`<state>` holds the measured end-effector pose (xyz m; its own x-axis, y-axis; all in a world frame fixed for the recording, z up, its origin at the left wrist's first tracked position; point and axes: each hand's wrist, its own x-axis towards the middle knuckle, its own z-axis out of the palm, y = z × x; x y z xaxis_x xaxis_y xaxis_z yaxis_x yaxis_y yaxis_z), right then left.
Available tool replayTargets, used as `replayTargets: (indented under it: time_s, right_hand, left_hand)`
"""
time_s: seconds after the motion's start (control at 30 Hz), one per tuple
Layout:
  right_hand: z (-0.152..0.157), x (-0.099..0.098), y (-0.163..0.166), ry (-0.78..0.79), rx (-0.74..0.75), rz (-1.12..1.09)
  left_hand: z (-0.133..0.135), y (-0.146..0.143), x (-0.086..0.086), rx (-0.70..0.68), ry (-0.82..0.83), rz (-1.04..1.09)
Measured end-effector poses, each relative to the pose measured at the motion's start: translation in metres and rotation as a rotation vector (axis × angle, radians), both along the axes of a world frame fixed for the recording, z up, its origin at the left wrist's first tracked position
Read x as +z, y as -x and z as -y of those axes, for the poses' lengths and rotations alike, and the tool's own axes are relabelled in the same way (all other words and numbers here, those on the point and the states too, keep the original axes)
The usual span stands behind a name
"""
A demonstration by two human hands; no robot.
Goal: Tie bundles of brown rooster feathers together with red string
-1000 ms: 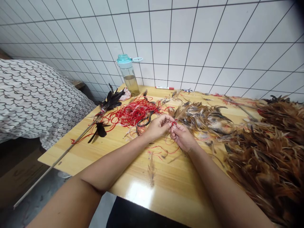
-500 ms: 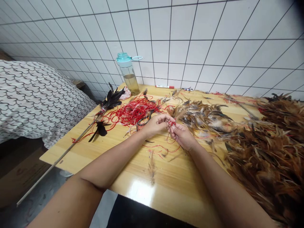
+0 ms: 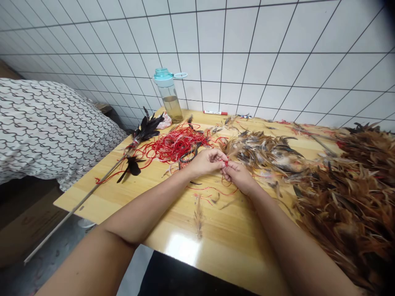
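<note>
My left hand (image 3: 210,161) and my right hand (image 3: 237,174) meet over the middle of the table, fingertips pinched together. Between them shows a small bit of red string (image 3: 226,163), gripped by both; its ends are mostly hidden by the fingers. Left of my hands lies a tangled heap of red string (image 3: 179,142), with scissors (image 3: 189,155) partly showing behind my left wrist. Just beyond my right hand is a pile of brown and grey feathers (image 3: 265,150). A stick (image 3: 89,192) with black feathers (image 3: 148,126) bound at its top rests across the left corner.
A bottle (image 3: 169,96) with a turquoise lid stands by the tiled wall, near a red-and-white marker (image 3: 215,112). A large mass of brown feathers (image 3: 348,209) covers the right side. Patterned cloth (image 3: 55,127) hangs left of the wooden table (image 3: 173,222).
My fingertips have drawn closer together around the red string, so less of it shows. The whole view has shifted slightly; the other things lie as before.
</note>
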<state>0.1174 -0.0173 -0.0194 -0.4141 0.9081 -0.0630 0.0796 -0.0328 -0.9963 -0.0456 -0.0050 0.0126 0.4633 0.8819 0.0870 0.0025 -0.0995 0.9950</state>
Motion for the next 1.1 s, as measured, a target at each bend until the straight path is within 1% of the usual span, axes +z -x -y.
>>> replayTargets:
  time_s: [0.1,0.2,0.27,0.37,0.47,0.6,0.73,0.9,1.0,1.1]
  right_hand:
    - [-0.001,0.003,-0.002,-0.235,-0.018,0.229]
    - [-0.002,0.003,0.0,-0.457,-0.079,0.392]
    - [-0.002,-0.001,0.003,-0.55,-0.125,0.46]
    - [0.0,-0.007,0.008,-0.615,-0.198,0.526]
    - [0.001,-0.011,0.01,-0.628,-0.228,0.559]
    - [0.002,-0.01,0.01,-0.602,-0.194,0.59]
    - [0.003,-0.008,0.011,-0.582,-0.166,0.565]
    - [0.001,-0.013,0.011,-0.506,-0.216,0.421]
    - [-0.001,-0.015,0.01,-0.425,-0.238,0.319]
    - [-0.002,-0.015,0.009,-0.357,-0.257,0.235]
  left_hand:
    - [0.001,-0.002,-0.004,0.063,-0.049,-0.072]
    - [0.001,-0.004,-0.008,0.132,-0.119,-0.172]
    - [0.002,-0.006,-0.011,0.177,-0.164,-0.236]
    - [0.003,-0.007,-0.013,0.209,-0.215,-0.279]
    - [0.002,-0.008,-0.013,0.19,-0.276,-0.284]
    - [0.002,-0.005,-0.008,0.162,-0.366,-0.367]
    - [0.002,-0.001,-0.001,0.125,-0.416,-0.429]
    - [0.001,0.002,-0.001,0.096,-0.453,-0.403]
    - [0.002,0.002,-0.003,0.121,-0.452,-0.385]
    - [0.005,-0.001,-0.003,0.176,-0.501,-0.415]
